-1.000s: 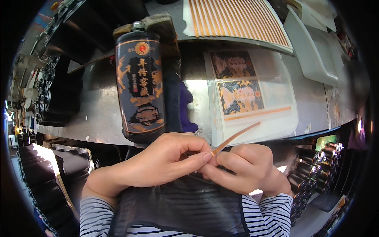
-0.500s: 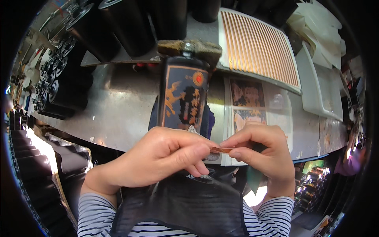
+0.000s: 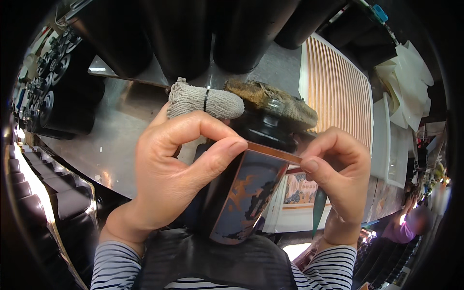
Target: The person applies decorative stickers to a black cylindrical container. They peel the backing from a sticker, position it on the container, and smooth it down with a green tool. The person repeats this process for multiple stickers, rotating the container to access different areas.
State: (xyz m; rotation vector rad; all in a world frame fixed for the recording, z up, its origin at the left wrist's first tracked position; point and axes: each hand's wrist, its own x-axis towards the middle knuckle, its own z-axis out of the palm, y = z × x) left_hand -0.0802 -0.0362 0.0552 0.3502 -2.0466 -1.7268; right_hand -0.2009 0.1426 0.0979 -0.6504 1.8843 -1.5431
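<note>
Head view, looking down over both forearms in striped sleeves. Left hand (image 3: 169,169) pinches one end of a thin brown strip (image 3: 273,151) between thumb and forefinger; forefinger wears a knitted grey finger cot (image 3: 205,102) with a dark band. Right hand (image 3: 338,174) pinches the other end of the strip between thumb and forefinger, grip closed on it. Strip runs taut between the two hands, lying across the shoulder of a dark bottle (image 3: 241,193), just under its black neck. Bottle stands close in front of the body, between the hands, tilted slightly; its label is blue-grey with orange figures. Bottle top is covered by a coarse brown cloth cap (image 3: 275,104). Behind: a grey metal worktop (image 3: 121,140), large black cylinders (image 3: 183,34) at its far side, an orange-striped panel (image 3: 336,96) to the right.
</note>
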